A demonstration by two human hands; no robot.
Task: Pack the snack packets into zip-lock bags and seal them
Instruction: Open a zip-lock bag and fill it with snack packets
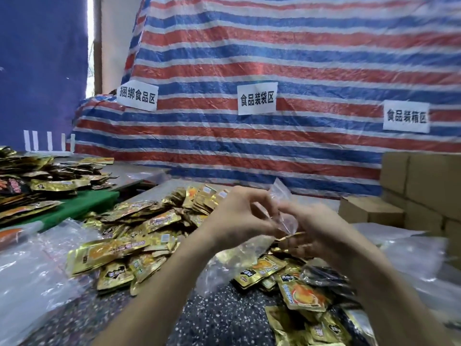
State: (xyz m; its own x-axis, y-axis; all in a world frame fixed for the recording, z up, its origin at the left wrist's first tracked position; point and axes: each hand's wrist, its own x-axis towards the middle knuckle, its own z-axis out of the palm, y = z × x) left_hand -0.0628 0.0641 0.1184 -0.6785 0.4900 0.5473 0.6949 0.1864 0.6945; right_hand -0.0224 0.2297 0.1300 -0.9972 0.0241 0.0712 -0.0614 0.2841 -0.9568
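Head view. Both forearms are reaching forward from the bottom edge, and the hands are meeting above the table.

The left hand is curling its fingers inward and pinching the left side of the zip-lock bag between thumb and fingertips. The right hand is turning its palm inward, with thumb and forefinger pinching the bag's right side. Its lower fingers are curling, and a gold edge is showing just beneath them (blur hides whether they are gripping it).

The bag is thin, clear, crinkled film, hanging between the two hands above the heap. Its long axis is running roughly upright, leaning slightly, with one corner pointing up toward the striped tarp. Which end carries the seal cannot be told.

The snack packets are flat, glossy gold foil pouches with orange and black print. They are lying in a loose heap on the dark speckled tabletop, under and on both sides of the hands.

Clear plastic film is lying at the left, and plain cardboard boxes are standing stacked at the right.
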